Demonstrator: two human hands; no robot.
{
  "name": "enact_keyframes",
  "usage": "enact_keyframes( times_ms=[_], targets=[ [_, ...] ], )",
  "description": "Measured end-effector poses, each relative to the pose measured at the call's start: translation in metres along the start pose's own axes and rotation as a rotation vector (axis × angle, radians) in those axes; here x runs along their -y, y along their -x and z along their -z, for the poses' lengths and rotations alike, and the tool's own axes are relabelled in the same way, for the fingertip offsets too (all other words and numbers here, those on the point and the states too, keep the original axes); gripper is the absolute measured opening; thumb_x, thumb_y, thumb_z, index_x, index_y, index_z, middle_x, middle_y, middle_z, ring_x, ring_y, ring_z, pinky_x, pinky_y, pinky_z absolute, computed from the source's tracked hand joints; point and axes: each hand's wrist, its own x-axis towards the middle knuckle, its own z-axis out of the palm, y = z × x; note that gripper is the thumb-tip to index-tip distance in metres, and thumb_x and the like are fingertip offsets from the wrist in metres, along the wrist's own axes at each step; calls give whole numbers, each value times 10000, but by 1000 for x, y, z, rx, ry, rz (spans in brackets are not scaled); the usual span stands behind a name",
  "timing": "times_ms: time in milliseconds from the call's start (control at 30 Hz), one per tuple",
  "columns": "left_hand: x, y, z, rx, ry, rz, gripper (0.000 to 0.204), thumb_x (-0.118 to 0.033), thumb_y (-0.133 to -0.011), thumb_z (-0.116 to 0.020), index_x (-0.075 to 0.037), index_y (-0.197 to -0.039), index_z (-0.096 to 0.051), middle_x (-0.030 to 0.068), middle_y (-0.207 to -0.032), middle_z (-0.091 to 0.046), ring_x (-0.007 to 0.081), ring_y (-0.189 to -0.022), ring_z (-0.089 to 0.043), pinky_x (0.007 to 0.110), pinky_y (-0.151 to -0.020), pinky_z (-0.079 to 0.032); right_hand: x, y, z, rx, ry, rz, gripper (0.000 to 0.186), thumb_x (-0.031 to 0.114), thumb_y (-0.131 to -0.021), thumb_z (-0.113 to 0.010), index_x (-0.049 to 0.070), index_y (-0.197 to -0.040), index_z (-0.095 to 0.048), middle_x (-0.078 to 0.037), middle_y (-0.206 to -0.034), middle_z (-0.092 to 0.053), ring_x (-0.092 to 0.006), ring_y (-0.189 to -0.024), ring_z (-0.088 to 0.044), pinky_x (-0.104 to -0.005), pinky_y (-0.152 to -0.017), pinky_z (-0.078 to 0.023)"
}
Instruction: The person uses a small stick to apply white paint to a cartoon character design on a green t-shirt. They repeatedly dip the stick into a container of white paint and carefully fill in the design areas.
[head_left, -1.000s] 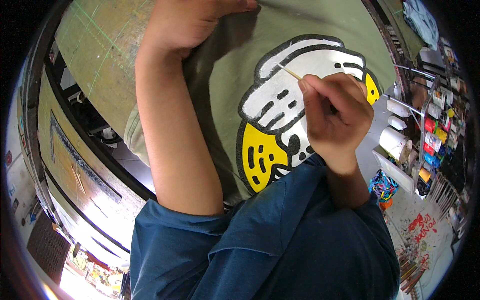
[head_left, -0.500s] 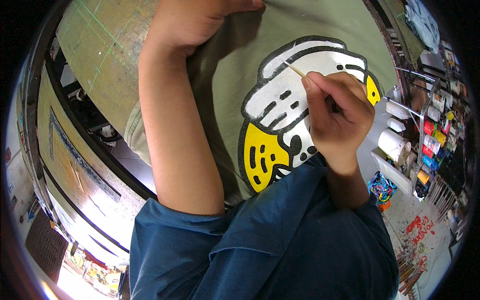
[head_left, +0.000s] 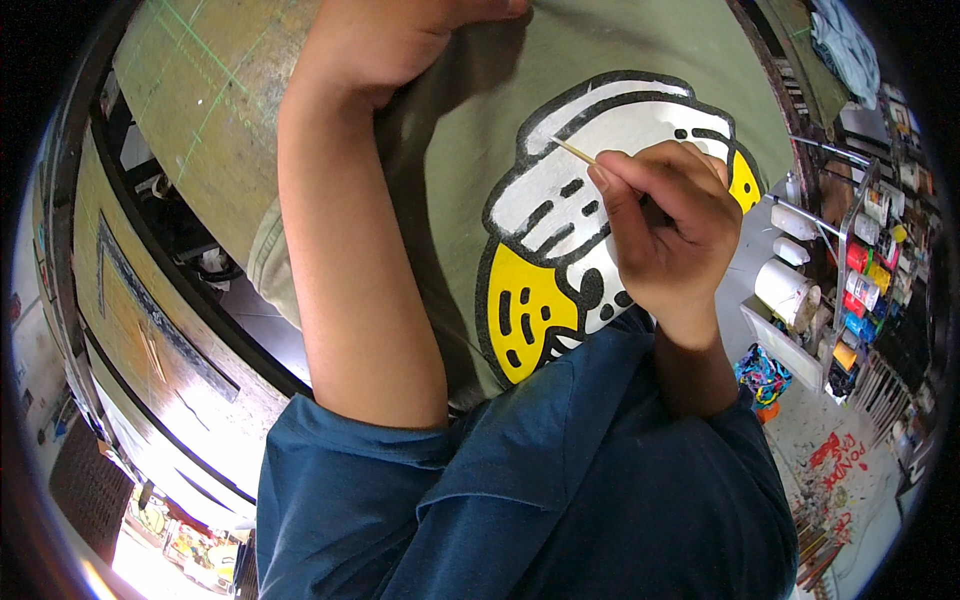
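My right hand point(head_left: 675, 230) pinches a thin paintbrush point(head_left: 577, 151) between thumb and fingers. Its tip meets the white upper part of a painted cartoon figure point(head_left: 530, 215), beside a black outline. White and yellow areas with thick black lines and dashes make up this figure, and my right hand covers some of it. Beneath it is an olive-green garment point(head_left: 455, 200) spread out before me. My left hand point(head_left: 385, 45) rests on that cloth at the top, one digit stretched out; the other fingers are hidden or beyond the picture's edge.
On the right, a metal rack point(head_left: 845, 235) carries several paint bottles. A white tub point(head_left: 785, 290) and a paint-smeared multicoloured object point(head_left: 763, 375) stand near it. Several brushes point(head_left: 820, 560) lie lower right. A worn board with green lines point(head_left: 215, 110) lies at left.
My right hand has shifted slightly left, and the brush tip has slid down and left along the white area. My left hand stays in place.
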Motion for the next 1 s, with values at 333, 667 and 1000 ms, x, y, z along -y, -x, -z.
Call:
enact_keyframes(
  times_ms=[333, 667, 1000],
  targets=[
    [2, -1, 2, 7, 14, -32, 454, 115, -820, -727, 33, -1242, -580, 48, -1037, -640, 112, -896, -628, 240, -854, -523, 3, -3, 3, 46, -17, 9, 157, 59, -751, -799, 133, -881, -752, -3, -702, -655, -184, -636, -583, -342, -664, -327],
    [-1, -1, -2, -37, -29, -28, 438, 120, -819, -723, 34, -1225, -585, 46, -1025, -646, 108, -889, -627, 232, -840, -517, 2, -3, 1, 22, -9, 7, 157, 59, -752, -800, 132, -881, -748, -3, -700, -651, -184, -634, -582, -345, -654, -330],
    [-2, 0, -2, -42, -44, -27, 441, 126, -814, -719, 35, -1224, -587, 44, -1023, -643, 106, -888, -624, 230, -834, -514, 1, -3, 0, 39, 1, 12, 155, 62, -753, -796, 134, -883, -752, -3, -706, -653, -186, -636, -582, -346, -656, -327]
  ],
)
